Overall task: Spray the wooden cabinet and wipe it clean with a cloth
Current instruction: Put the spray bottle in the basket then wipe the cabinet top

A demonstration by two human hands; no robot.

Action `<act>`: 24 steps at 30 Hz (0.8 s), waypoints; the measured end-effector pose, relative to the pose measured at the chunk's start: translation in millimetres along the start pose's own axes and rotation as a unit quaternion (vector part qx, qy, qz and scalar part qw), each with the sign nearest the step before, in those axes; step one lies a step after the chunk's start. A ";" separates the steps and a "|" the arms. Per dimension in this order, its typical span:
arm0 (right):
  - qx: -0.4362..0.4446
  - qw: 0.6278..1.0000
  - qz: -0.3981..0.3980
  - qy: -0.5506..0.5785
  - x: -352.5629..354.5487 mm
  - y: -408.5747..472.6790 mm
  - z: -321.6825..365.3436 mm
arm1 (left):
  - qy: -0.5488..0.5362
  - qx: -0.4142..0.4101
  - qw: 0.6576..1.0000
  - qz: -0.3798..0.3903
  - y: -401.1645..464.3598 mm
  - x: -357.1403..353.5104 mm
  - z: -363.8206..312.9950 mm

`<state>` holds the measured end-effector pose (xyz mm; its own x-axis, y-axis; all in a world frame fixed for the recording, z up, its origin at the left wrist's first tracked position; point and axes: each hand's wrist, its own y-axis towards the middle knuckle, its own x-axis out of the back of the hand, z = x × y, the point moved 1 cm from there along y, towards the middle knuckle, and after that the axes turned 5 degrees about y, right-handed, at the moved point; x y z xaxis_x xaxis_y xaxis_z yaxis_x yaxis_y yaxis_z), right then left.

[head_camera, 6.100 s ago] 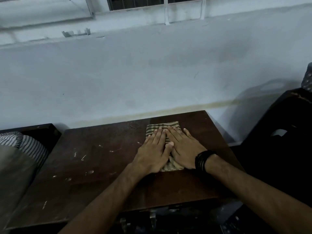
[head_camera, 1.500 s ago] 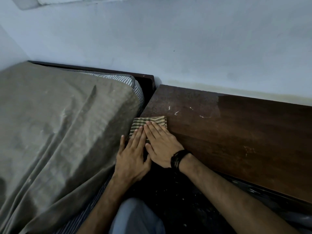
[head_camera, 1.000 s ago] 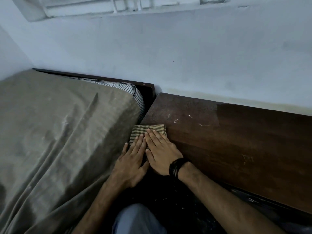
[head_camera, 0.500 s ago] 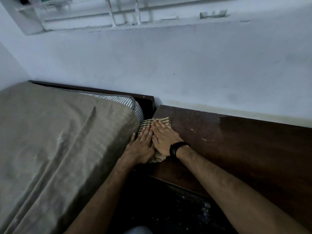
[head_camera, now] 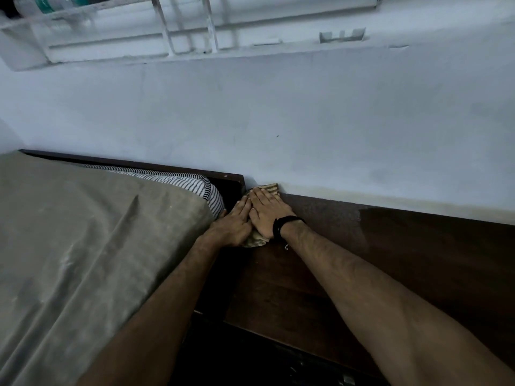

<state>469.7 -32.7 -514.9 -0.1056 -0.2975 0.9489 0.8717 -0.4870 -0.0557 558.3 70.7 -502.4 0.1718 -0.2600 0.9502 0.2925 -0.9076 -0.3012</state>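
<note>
Pressing flat on cloth, left hand, right hand.

head cam, looks fwd-down, close

Most of the cloth is lost under the two flat hands — only a striped end by the wall and a scrap near the wrists show. The cabinet top runs off the right edge. The bed cover is cut off at left and bottom. Up at the window ledge, a bottle is blurred and cropped.
</note>
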 end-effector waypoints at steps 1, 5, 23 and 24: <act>-0.001 1.000 0.001 -0.002 0.8 2.2 -0.8 | 0.008 0.001 1.000 0.005 3.0 2.2 0.4; -0.006 1.000 -0.004 -0.001 4.4 5.5 -1.7 | -0.010 0.001 1.000 -0.007 4.1 8.0 -2.6; -0.014 1.000 -0.021 -0.014 -6.1 -133.2 10.3 | 0.055 -0.002 0.998 -0.020 -86.6 -35.0 -71.3; -0.014 1.000 -0.024 -0.012 -4.9 -142.2 9.5 | 0.059 -0.001 0.998 -0.022 -90.7 -36.7 -76.9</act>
<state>350.8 45.8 -508.7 -0.1355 -0.2531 0.9579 0.8521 -0.5230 -0.0177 453.1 137.2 -503.8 0.0474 -0.2563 0.9654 0.2955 -0.9197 -0.2587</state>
